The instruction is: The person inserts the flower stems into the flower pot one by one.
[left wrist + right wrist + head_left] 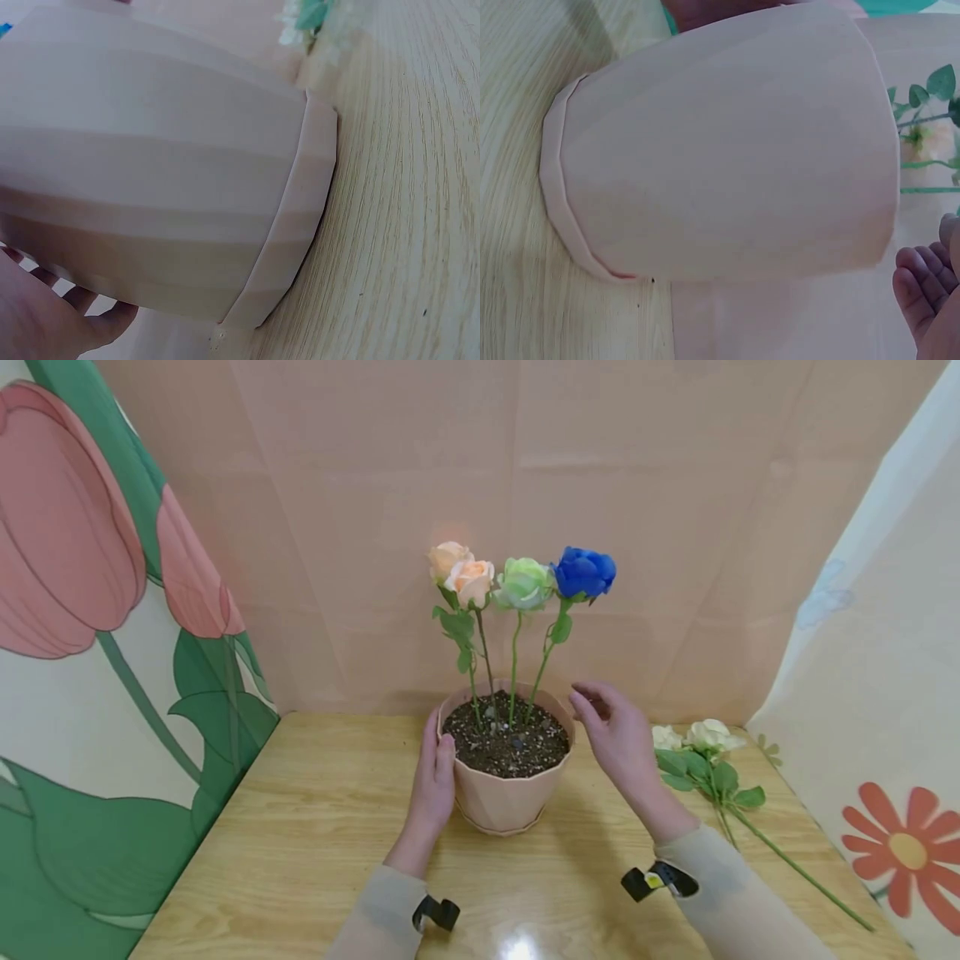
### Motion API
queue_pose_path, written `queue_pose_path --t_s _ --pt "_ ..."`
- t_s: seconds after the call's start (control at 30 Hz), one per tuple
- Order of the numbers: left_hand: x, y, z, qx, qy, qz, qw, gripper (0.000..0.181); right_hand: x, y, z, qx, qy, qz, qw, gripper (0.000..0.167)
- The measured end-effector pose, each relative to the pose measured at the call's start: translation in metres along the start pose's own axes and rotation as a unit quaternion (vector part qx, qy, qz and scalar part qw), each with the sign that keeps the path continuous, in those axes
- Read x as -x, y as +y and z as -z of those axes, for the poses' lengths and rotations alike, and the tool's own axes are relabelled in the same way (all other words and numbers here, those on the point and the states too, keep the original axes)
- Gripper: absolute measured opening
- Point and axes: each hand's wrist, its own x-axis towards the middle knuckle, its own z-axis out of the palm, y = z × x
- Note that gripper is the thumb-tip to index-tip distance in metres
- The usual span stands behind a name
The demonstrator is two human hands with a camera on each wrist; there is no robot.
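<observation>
Pot (501,795): we see it upright on its saucer, between our two hands, its wall against our left palm.
Left hand (432,781): we rest it along the pot's near-left side, fingers extended, thumb by the rim.
Right hand (621,735): we hold nothing in it; its loosely bent fingers hover just beside the rim, apart from it.
Soil (517,757): dark and speckled, to the right of our left hand.
Peach roses (471,583): two, above our left hand, stems in the soil.
Green rose (523,585): between our hands, higher up.
Blue rose (585,573): above our right fingertips, its stem leaning toward them.
White roses (708,737): lying to the right of our right hand.
In the way: the rim and the blue rose's stem stand between our right hand and the other stems.
Table (315,852): wooden, below both hands.
Backdrop (360,510): pinkish cloth beyond both hands.
</observation>
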Motion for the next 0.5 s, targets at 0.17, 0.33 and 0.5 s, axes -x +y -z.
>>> queue_pose_path --t_s 0.17,0.33,0.5 --pt "0.000 -0.001 0.000 -0.002 -0.002 0.000 1.0000 0.058 0.006 0.007 0.015 0.033 0.005 0.009 0.9994 0.032" --pt "0.000 -0.002 0.000 0.001 -0.003 -0.001 1.0000 0.058 0.011 0.015 0.031 0.052 0.000 0.009 0.9986 0.034" --pt "0.000 -0.003 0.001 0.000 -0.004 -0.002 1.0000 0.057 0.017 0.024 0.049 0.072 -0.008 0.011 0.9973 0.032"
